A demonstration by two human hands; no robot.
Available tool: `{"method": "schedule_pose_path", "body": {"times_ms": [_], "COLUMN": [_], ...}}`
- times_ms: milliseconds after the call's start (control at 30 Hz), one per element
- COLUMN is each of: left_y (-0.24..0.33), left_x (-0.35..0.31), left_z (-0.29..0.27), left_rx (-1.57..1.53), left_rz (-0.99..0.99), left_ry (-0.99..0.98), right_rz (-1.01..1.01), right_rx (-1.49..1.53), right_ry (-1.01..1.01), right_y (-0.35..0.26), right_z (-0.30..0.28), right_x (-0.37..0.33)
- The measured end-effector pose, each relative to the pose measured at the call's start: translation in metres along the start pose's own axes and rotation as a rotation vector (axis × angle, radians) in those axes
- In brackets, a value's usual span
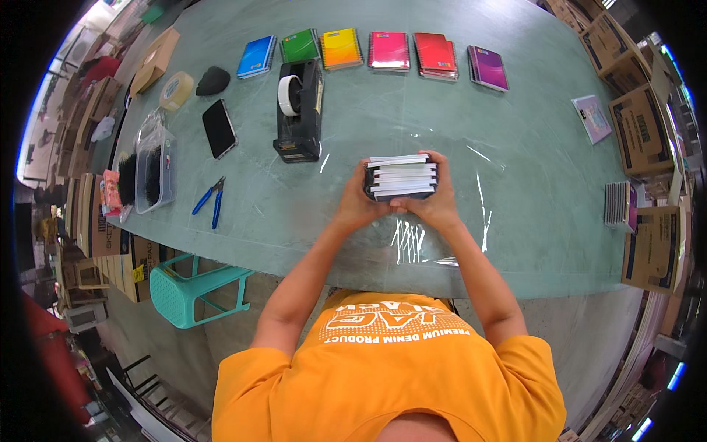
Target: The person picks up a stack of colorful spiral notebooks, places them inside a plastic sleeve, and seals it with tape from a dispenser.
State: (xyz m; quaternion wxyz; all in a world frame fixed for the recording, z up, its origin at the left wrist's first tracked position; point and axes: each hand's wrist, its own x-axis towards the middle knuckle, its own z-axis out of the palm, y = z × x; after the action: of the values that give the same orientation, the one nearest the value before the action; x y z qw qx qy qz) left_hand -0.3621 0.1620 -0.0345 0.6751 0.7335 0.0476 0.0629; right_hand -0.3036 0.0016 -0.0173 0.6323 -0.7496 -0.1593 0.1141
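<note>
Between my two hands I hold a stack of small notebooks (pixel 402 177), its white page edges facing up. My left hand (pixel 359 197) grips the stack's left end, and my right hand (pixel 440 196) closes round its right end. The fingertips of both hands come close together at the near side. Clear tape strips (pixel 407 241) lie on the table just in front of my hands. Beyond the stack, spiral notebooks stand in a row of piles: blue (pixel 255 57), green (pixel 300 46), yellow (pixel 341 48), pink (pixel 389 51), red (pixel 435 55) and purple (pixel 488 68).
A black tape dispenser (pixel 300 118) stands left of my hands. Further left lie a phone (pixel 219 129), blue-handled pliers (pixel 210 200), a tape roll (pixel 177 90) and a clear plastic box (pixel 156 173). Cardboard boxes (pixel 639 131) line the right edge; a green stool (pixel 193 291) stands below left.
</note>
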Motion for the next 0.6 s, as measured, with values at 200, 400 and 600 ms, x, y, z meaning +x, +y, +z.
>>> {"method": "schedule_pose_path", "body": {"times_ms": [200,400,600], "left_y": [-0.016,0.018,0.02], "left_x": [-0.011,0.013,0.048], "left_z": [0.0,-0.006,0.009], "left_rx": [0.196,0.043,-0.266], "left_rz": [0.16,-0.293,-0.525], "left_ry": [0.037,-0.035,-0.152], "right_rz": [-0.113,0.456,0.71], "right_rx": [-0.062,0.294,0.613], "right_ry": [0.038,-0.175,-0.246], "right_y": [0.028,0.006,0.014], "right_z": [0.022,-0.004,-0.027], "right_x": [-0.013,0.025,0.026]}}
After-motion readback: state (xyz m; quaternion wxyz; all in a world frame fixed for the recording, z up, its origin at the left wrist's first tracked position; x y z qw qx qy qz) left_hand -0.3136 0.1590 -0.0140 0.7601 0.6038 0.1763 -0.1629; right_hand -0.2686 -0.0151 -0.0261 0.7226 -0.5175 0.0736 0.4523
